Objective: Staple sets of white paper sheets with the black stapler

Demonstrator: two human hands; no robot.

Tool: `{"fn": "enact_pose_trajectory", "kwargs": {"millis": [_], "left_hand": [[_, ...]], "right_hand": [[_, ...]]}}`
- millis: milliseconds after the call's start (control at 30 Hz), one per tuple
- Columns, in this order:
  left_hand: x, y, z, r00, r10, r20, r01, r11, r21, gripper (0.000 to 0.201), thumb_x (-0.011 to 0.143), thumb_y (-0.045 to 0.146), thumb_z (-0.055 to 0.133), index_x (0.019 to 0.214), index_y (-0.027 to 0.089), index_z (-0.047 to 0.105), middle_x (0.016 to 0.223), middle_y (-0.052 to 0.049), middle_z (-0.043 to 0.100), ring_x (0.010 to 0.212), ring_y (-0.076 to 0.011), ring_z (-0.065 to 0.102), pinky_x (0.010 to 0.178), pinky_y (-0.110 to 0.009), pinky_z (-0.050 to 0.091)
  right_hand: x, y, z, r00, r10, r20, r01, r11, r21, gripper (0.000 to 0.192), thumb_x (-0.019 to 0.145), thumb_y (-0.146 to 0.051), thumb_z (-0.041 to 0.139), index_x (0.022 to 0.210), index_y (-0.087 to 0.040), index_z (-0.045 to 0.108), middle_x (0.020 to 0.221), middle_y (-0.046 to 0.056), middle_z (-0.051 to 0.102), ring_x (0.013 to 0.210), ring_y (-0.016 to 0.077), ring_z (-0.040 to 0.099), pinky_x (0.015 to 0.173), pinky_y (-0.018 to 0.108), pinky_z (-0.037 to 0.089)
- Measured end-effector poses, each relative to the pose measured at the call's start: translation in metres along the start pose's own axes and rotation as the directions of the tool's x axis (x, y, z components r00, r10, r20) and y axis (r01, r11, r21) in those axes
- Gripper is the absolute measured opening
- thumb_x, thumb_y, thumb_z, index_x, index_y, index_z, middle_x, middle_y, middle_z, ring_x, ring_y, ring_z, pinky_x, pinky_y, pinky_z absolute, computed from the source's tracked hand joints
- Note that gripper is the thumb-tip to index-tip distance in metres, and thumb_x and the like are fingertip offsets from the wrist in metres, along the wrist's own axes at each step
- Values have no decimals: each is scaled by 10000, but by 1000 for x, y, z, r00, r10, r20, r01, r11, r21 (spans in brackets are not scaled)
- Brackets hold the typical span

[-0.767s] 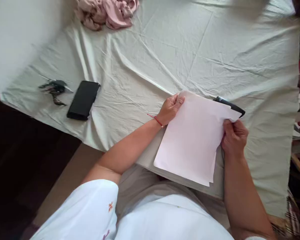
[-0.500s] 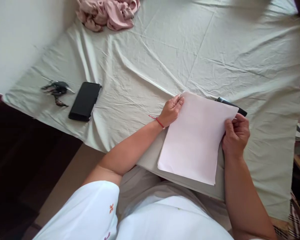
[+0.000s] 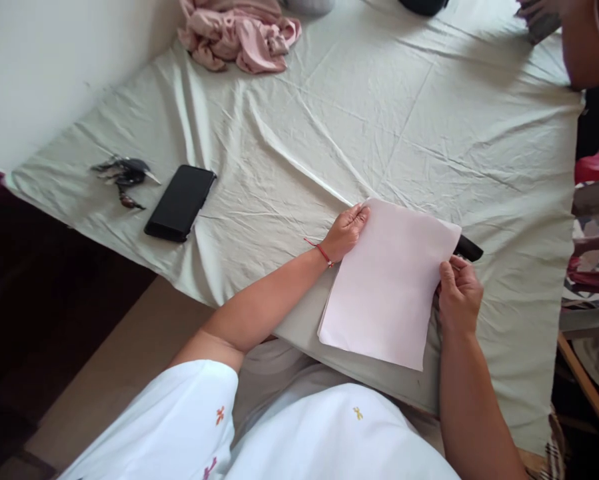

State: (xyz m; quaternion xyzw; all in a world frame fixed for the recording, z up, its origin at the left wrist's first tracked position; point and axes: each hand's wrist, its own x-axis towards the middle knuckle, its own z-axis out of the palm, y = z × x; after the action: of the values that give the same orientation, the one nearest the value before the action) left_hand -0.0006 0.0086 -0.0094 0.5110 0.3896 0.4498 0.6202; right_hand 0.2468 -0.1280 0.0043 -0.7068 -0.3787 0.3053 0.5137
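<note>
Blank white sheets of paper (image 3: 386, 287) lie tilted between my hands over the table's front edge. More than one sheet shows at the lower left side. My left hand (image 3: 348, 232) grips the upper left edge, thumb on top; a red string bracelet circles that wrist. Along the right edge, my right hand (image 3: 460, 290) pinches the paper between thumb and fingers. A black cylindrical object (image 3: 469, 248) sticks out from behind the upper right corner, mostly hidden by the paper.
A black phone (image 3: 180, 203) and a bunch of keys (image 3: 124, 175) lie at the left on the wrinkled pale green tablecloth (image 3: 329, 133). Crumpled pink cloth (image 3: 244, 37) sits at the back. Another person's arm (image 3: 585, 43) reaches in at the top right, beside a dark object.
The view has shifted, bringing another person's arm and more of the table's back into sight. My right hand has moved slightly down the paper's right edge; both hands still hold the sheets.
</note>
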Motion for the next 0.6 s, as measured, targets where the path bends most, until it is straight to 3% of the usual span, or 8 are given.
{"fn": "enact_pose_trajectory", "kwargs": {"millis": [100,200,300,400,600], "left_hand": [[2,-3,1,1000,-21,1,21,1000,-5,513,1025,615,570,1147,140,719,1192,-123,779,1242,-289,698,1148,-417,515],[5,-5,2,999,-33,-37,34,999,25,495,1037,510,574,1335,130,683,1437,-161,729,1478,-319,594,1296,-448,405],[7,-7,2,999,-13,-47,14,999,37,536,1046,479,542,1432,123,651,1536,-173,681,1549,-331,538,1348,-490,345],[6,-6,2,998,23,-55,-22,1000,13,562,1035,537,551,1390,123,686,1482,-184,713,1513,-352,571,1335,-521,364],[2,3,4,998,-3,-63,1,1000,-27,348,1034,464,587,1131,164,735,1171,-120,797,1342,-287,649,1240,-450,448]], "right_hand": [[-9,-15,-9,980,183,80,-184,983,5,541,811,-640,828,1134,-215,744,816,11,715,636,119,565,591,259,467],[-23,-26,-20,960,238,148,-233,971,-48,491,781,-626,857,1023,-208,770,819,34,745,625,128,574,564,266,467],[-42,-31,-29,939,288,187,-278,957,-79,497,769,-640,860,1015,-216,781,880,56,784,676,165,641,607,299,524],[-65,-28,-30,913,358,196,-329,930,-163,535,806,-680,807,1103,-235,783,937,63,810,779,222,716,705,355,590],[-98,-20,-15,960,232,155,-194,954,-231,573,847,-764,697,1022,-221,747,953,75,803,870,235,700,784,357,574]]}}
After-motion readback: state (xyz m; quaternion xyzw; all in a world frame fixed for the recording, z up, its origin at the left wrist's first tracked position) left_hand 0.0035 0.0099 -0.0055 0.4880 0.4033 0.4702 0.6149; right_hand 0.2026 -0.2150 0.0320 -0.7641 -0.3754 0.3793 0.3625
